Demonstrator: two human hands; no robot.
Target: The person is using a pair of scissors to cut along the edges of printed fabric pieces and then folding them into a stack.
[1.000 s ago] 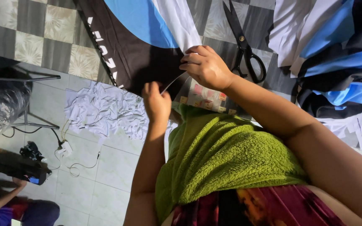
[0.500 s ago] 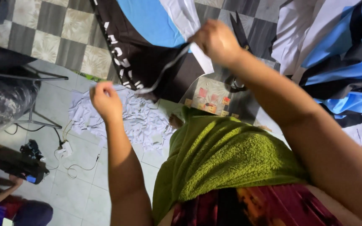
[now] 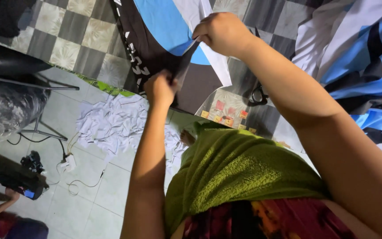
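Head view: left hand point(image 3: 161, 87) and right hand point(image 3: 219, 32) both clenched on edge of black, blue and white fabric panel point(image 3: 164, 40), lifted above checkered desk point(image 3: 63, 35). Scissors point(image 3: 258, 94) on desk under right forearm. Green towel point(image 3: 239, 172) across lap. White fabric scraps point(image 3: 111, 124) heaped on tiled floor point(image 3: 89, 186).

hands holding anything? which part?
Both grip the black-and-blue fabric: left hand pinches its black edge, right hand pinches the same edge higher up, by the blue-and-white panels.
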